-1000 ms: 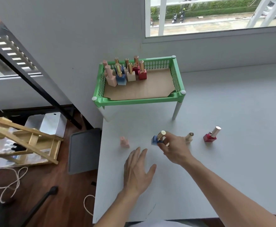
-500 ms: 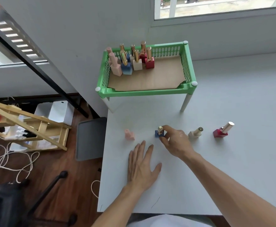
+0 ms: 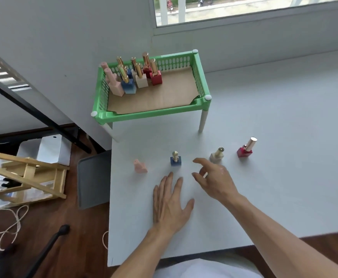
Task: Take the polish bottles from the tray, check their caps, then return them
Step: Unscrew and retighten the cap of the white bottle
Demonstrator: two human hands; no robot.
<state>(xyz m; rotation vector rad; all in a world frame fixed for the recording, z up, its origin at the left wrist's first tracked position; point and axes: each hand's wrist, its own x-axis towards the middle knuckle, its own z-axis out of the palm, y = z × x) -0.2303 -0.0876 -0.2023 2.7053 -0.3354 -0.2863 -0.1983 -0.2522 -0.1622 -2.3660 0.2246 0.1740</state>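
Observation:
A green tray [image 3: 150,115] on white legs stands at the table's back left, with several polish bottles [image 3: 136,79] grouped in its far left corner. In a row on the white table [image 3: 274,117] stand a pink bottle [image 3: 140,167], a blue bottle [image 3: 175,159] with a gold cap, a cream bottle [image 3: 217,155] and a red bottle [image 3: 245,149]. My left hand [image 3: 170,203] lies flat on the table, fingers spread, just in front of the blue bottle. My right hand [image 3: 214,179] hovers open between the blue and cream bottles, touching neither.
The table's left edge [image 3: 110,197] drops to a wooden floor with a grey panel [image 3: 92,179], a wooden rack [image 3: 23,175] and loose cord [image 3: 9,227]. A wall and window sill run behind the tray.
My right hand has let go of the blue bottle, which now stands upright on the table, and has drawn back to the right with fingers apart. My left hand has stayed flat.

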